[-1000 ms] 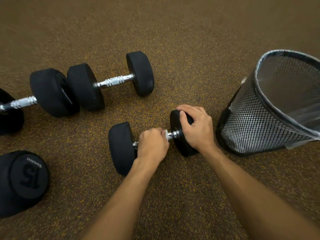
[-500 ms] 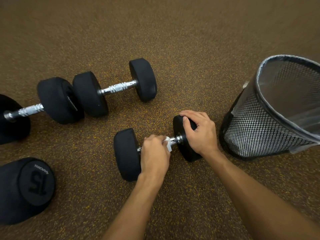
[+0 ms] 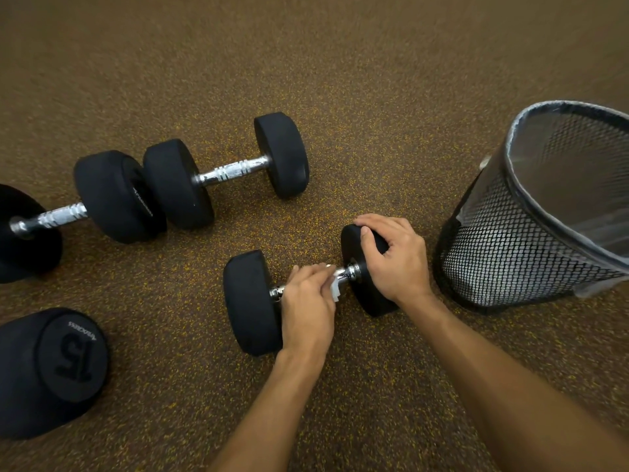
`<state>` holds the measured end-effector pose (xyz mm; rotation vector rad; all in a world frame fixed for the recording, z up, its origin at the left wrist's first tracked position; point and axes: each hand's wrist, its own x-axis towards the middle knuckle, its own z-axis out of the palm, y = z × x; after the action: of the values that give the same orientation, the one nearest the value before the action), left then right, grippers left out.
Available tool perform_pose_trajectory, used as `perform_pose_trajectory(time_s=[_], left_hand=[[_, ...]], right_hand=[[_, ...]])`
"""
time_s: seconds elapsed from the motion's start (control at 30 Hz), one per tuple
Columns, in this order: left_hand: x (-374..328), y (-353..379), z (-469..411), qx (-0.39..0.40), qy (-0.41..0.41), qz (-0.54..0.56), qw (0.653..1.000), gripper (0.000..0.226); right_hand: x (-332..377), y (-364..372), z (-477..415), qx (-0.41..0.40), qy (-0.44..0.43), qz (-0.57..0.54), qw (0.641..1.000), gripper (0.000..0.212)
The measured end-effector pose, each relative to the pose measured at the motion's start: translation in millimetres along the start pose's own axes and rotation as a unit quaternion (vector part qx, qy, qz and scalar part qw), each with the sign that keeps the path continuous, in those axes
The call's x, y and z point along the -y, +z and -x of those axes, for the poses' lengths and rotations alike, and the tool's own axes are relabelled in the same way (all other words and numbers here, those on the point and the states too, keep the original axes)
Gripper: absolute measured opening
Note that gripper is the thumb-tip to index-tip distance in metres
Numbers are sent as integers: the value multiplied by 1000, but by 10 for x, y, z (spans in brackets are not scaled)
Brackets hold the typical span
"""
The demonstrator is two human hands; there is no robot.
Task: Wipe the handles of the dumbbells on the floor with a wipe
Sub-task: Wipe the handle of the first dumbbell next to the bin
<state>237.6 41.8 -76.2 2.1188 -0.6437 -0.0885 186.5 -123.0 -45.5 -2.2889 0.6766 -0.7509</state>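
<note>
Black round-headed dumbbell (image 3: 252, 301) with a chrome handle (image 3: 350, 271) lies on its side at the centre of the frame, on the brown speckled rubber floor (image 3: 374, 97). The left hand (image 3: 308, 301) is wrapped round the handle with the white wipe (image 3: 335, 290) under its fingers, and a folded corner of the wipe pokes out at the right of the fist. The right hand (image 3: 391, 257) is clamped over the top of the right-hand head, fingers curled across its rim.

This dumbbell looks dense, rigid and heavy for its size. Its round heads would likely roll on the floor under a sideways rub, so pinning one head seems the sound place to hold while the other hand works the bar. Bare chrome is probably slick. The wipe is thin and soft, so it may bunch or slip unless squeezed all the way round.

At the upper left, a second black dumbbell (image 3: 224, 173) and a third black dumbbell (image 3: 61, 214) lie end to end, their ribbed chrome bars uncovered. At the lower left, a fourth dumbbell (image 3: 73, 356) shows an end face marked 15. A black mesh bin (image 3: 503, 253) with a clear liner stands at the right of the frame, just beside the held head.
</note>
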Motion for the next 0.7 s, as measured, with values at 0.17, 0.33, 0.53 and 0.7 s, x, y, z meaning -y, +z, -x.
perform_pose_trajectory(time_s=[0.17, 0.33, 0.53, 0.7], left_hand=[[108, 80, 79, 11, -6, 19, 1000, 28], [230, 140, 142, -64, 38, 8, 997, 25], [186, 195, 122, -63, 54, 11, 996, 26], [222, 168, 122, -85, 35, 7, 996, 24]], right_hand=[[12, 15, -27, 2, -1, 2, 1000, 29], [5, 11, -17, -1, -3, 2, 1000, 29], [9, 18, -30, -1, -3, -1, 1000, 28], [21, 14, -37, -2, 2, -2, 1000, 28]])
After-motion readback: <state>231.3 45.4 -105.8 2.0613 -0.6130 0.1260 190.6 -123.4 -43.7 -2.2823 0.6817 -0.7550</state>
